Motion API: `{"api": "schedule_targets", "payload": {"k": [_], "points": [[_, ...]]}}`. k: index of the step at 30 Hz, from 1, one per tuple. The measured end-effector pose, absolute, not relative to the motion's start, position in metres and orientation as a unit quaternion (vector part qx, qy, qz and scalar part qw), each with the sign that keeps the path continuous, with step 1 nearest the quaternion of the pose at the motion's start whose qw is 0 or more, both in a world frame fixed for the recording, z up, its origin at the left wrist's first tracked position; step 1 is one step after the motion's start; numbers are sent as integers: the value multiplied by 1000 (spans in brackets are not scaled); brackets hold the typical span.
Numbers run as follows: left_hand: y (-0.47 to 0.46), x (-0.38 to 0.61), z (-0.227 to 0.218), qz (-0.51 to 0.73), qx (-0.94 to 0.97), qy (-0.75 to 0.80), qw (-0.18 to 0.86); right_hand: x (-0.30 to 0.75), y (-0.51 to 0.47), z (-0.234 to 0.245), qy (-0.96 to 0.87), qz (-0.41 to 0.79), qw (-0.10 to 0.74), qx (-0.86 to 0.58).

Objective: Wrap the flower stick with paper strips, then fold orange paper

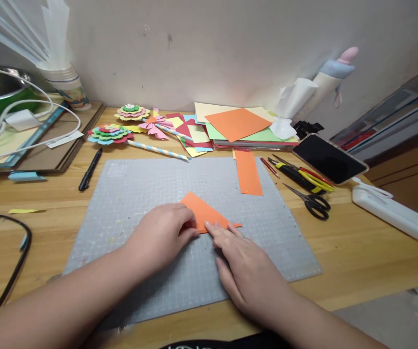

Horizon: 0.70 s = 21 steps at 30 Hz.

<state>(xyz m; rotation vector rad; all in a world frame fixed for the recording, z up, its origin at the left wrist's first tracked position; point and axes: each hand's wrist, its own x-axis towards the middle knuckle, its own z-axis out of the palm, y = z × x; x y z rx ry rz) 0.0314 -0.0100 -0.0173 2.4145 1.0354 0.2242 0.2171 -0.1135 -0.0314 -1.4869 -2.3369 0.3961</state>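
Note:
A folded piece of orange paper (pixel 206 212) lies on the grey cutting mat (pixel 151 184), its upper edge slanting down to a narrow tip on the right. My left hand (pixel 167 228) is closed on the paper's left side, with curled fingers and the thumb at the lower edge. Stretched fingers of my right hand (pixel 243 261) rest flat on the paper's lower right edge. A separate orange paper strip (pixel 249 173) lies on the mat's upper right part. The folds beneath my fingers are hidden.
Scissors (pixel 313 202), a yellow-black cutter (pixel 296 177) and a phone (pixel 330 159) lie to the right. A black pen (pixel 90 169) is left of the mat. Paper flowers (pixel 110 134) and stacked coloured sheets (pixel 238 125) line the wall. A black cable (pixel 22 261) curves at the left.

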Motion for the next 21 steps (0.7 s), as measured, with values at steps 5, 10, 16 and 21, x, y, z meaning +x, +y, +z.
{"api": "schedule_targets", "payload": {"k": [5,10,16,21], "points": [[-16,12,-9,29,868,432,243,221,-108,-31,-849,107,112,-505],[-26,-5,-8,19,864,451,224,218,-98,-23,-859,94,86,-495],[-36,-4,-13,54,891,424,155,213,-96,-19,-866,87,87,-485],[-31,-2,-14,47,895,413,163,206,-102,-23,-886,92,133,-435]]}}
